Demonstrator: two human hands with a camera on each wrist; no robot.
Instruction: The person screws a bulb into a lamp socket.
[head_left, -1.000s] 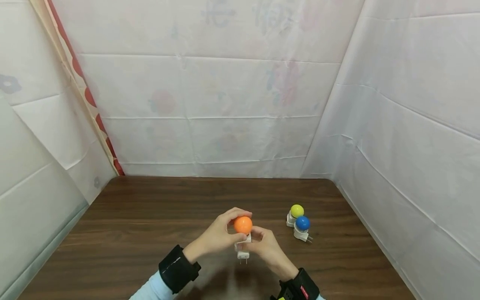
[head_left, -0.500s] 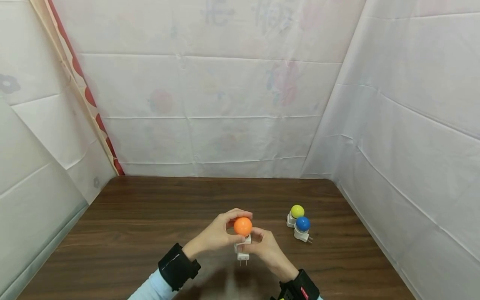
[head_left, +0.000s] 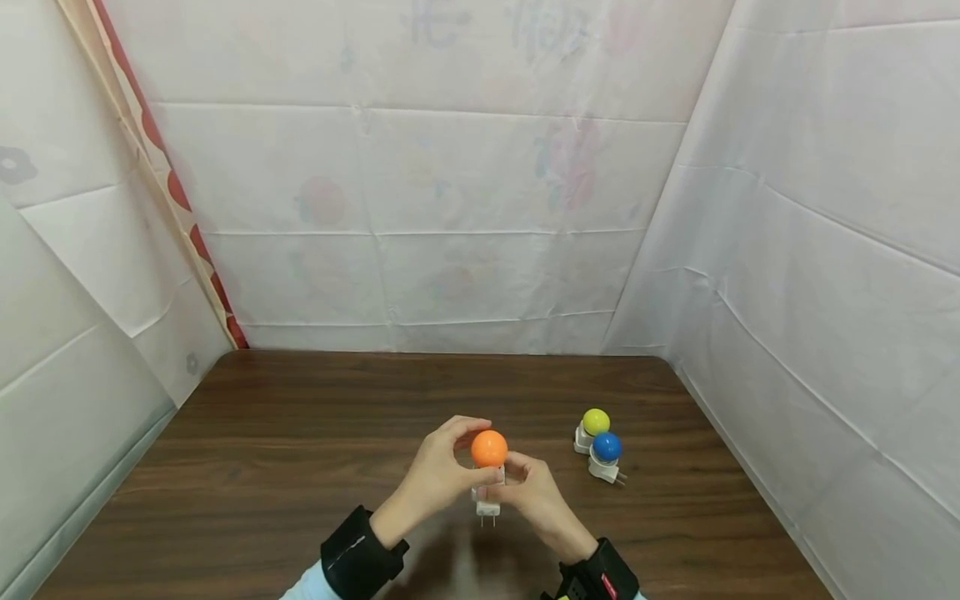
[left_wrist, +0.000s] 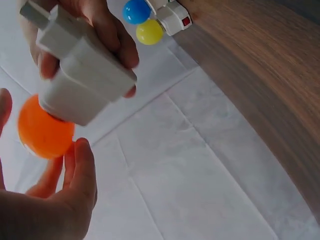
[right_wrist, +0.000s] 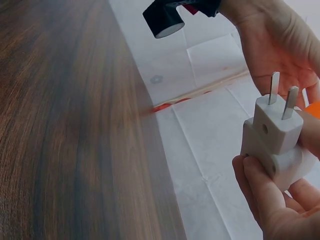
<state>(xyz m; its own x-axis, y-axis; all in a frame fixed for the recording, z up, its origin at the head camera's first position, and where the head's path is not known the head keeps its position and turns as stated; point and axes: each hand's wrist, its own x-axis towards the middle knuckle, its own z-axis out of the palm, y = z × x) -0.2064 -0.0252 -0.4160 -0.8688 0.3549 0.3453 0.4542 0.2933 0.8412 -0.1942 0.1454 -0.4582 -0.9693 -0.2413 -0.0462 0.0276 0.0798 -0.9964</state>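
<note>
An orange light bulb (head_left: pixel 489 448) sits in a white plug-in bulb socket (right_wrist: pixel 277 135), held off the table. My right hand (head_left: pixel 536 496) grips the socket between thumb and fingers. Its two metal prongs point down in the head view and toward the camera in the right wrist view. Around the bulb curves my left hand (head_left: pixel 438 471). In the left wrist view several of its fingertips lie by the orange bulb (left_wrist: pixel 45 129), while a gap shows between the bulb and the digit at the left edge. The joint of bulb and socket is partly hidden.
To the right on the dark wooden table (head_left: pixel 337 417) stand two more white sockets, one with a yellow bulb (head_left: pixel 596 422), one with a blue bulb (head_left: pixel 607 447). White sheeting (head_left: pixel 450 208) walls the table at the back and both sides.
The left hand's fingers have drawn back slightly to the left from the top of the orange bulb, baring more of it. The right hand and socket have hardly moved.
</note>
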